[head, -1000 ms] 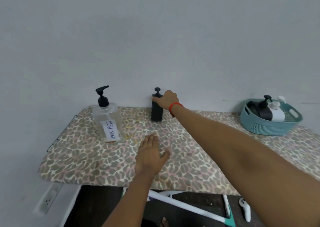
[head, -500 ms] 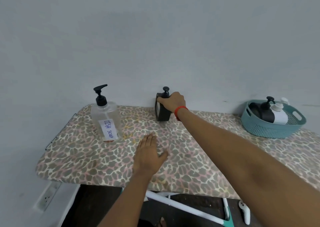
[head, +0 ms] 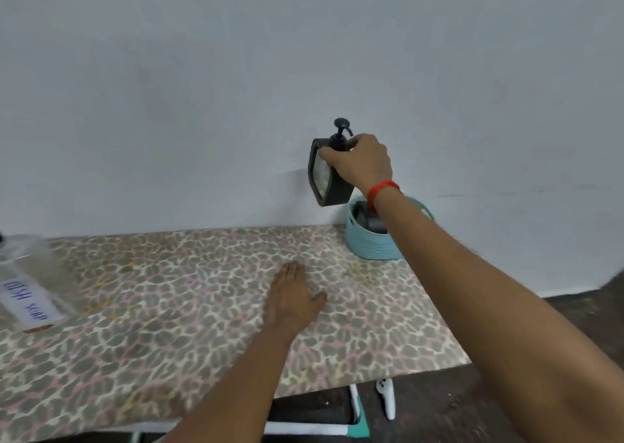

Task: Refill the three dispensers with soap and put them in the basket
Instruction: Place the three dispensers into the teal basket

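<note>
– Hands first: what is the right hand (head: 361, 162) doing?

– Grasping. Its fingers curl over the shoulder of a black square-bodied pump dispenser (head: 332, 185), right beside the pump neck. It carries the dispenser in the air, clear of the leopard-patterned bench (head: 169, 324). A red wristband (head: 383, 191) sits on that wrist.

– How does the dispenser hang?

– Slightly tilted, pump on top. Its base points down, just above and to the left of the basket rim. A paler front panel faces away from the palm.

– And the left hand (head: 293, 299)?

– Released. It lies palm down on the bench, fingers straight and together, thumb spread to the side. It holds nothing and is well apart from the right hand, nearer the person.

– Where is the basket?

– The round teal plastic basket (head: 371, 246) stands on the bench below the right wrist, and the forearm covers part of it. Dark and grey shapes lie inside, but I cannot tell what they are.

– Anything else?

– Far to the left of the left hand stands a clear bottle labelled "DISH SOAP" (head: 30, 287), blurred and cut off by the edge of view. Below the right forearm, off the bench, a white controller (head: 386, 398) lies on the dark floor.
</note>
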